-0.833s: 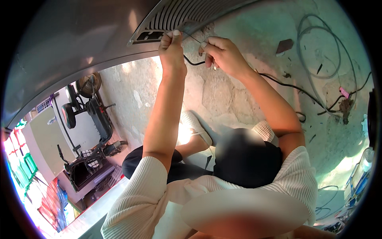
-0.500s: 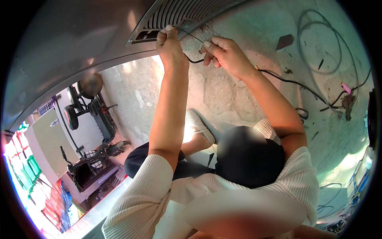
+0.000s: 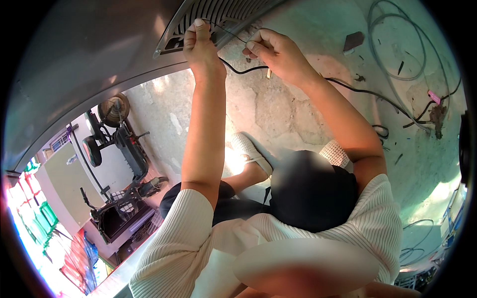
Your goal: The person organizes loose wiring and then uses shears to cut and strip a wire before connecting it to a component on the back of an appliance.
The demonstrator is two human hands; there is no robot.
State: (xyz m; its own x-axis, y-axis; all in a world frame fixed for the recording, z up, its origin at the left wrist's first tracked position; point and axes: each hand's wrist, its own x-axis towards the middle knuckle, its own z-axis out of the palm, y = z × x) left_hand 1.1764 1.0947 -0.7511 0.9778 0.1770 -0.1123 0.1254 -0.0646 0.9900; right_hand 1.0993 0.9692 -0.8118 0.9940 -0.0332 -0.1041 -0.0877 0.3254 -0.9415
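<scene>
A thin dark wire point(image 3: 226, 31) stretches between my two hands in front of a slotted vent grille point(image 3: 218, 12) on a dark grey panel point(image 3: 94, 44). My left hand point(image 3: 199, 49) is closed, thumb against the fingers, pinching the wire close to the grille's lower edge. My right hand point(image 3: 278, 54) is to its right, pinching the other end of the wire between thumb and fingertips. Below the hands a thicker black cable point(image 3: 243, 72) curves from behind my left wrist, passes beneath my right hand and carries on across the floor. A small yellowish piece point(image 3: 269, 73) shows under my right hand.
On the right, a grey hose point(image 3: 380, 54) lies coiled on the concrete floor point(image 3: 278, 109), near a dark reddish fragment point(image 3: 354, 41) and a pink object point(image 3: 434, 97). An electric scooter point(image 3: 124, 154) is at the left. My sandalled foot point(image 3: 251, 155) is below my hands.
The view has turned a little. Both hands have shifted slightly up and left in the picture, still pinching the wire. More of the black cable shows below them.
</scene>
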